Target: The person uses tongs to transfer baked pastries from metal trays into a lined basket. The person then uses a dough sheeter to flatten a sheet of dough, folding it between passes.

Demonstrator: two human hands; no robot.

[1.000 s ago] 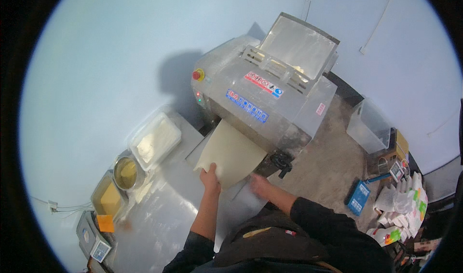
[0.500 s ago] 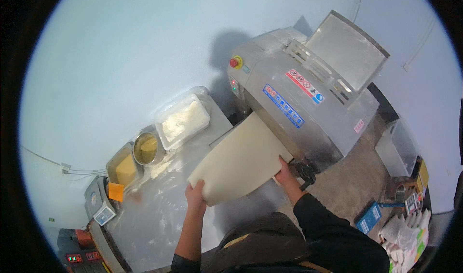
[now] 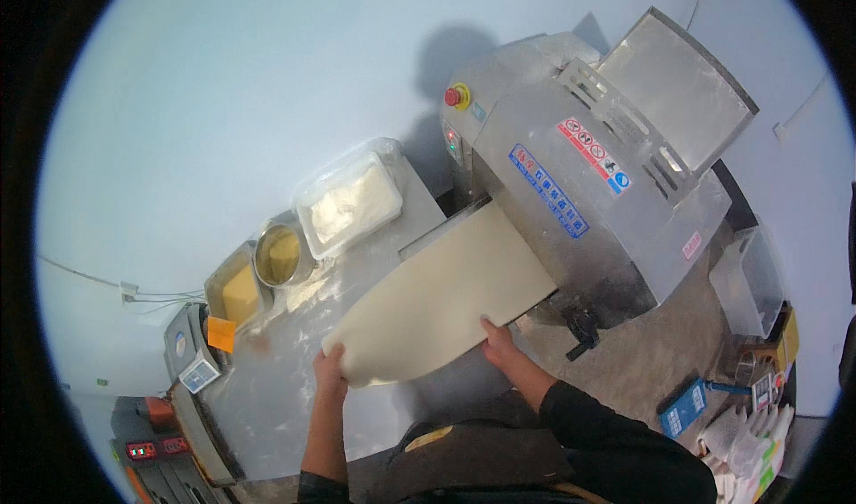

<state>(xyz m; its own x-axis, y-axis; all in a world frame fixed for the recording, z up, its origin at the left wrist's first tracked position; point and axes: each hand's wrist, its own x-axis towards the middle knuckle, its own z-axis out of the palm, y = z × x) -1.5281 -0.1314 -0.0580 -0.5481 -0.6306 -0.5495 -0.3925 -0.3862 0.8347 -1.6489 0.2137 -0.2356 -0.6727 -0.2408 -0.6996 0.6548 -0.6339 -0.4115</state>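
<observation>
A broad, pale sheet of dough [image 3: 446,295] stretches out from under the metal dough-rolling machine [image 3: 571,174] over the grey worktable [image 3: 276,397]. Its free end is rounded and lies toward the left. My left hand [image 3: 331,368] grips that rounded end, thumb on top and fingers tucked beneath. Along the near edge, closer to the machine, my right hand [image 3: 499,344] holds the sheet in the same way. The fingers under the dough are hidden. A black crank handle [image 3: 583,333] juts from the machine's near side, to the right of my right hand.
Behind the dough stand a white tub of flour [image 3: 352,208], a round metal container [image 3: 282,256] with yellow powder and a tray of yellowish contents [image 3: 239,297]. A scale [image 3: 192,352] sits at the table's left end. Clear plastic bin [image 3: 749,281] stands right of the machine.
More of the dough sheet has come out of the machine. My left hand has moved left and slightly down with its end; my right hand has shifted left along the near edge.
</observation>
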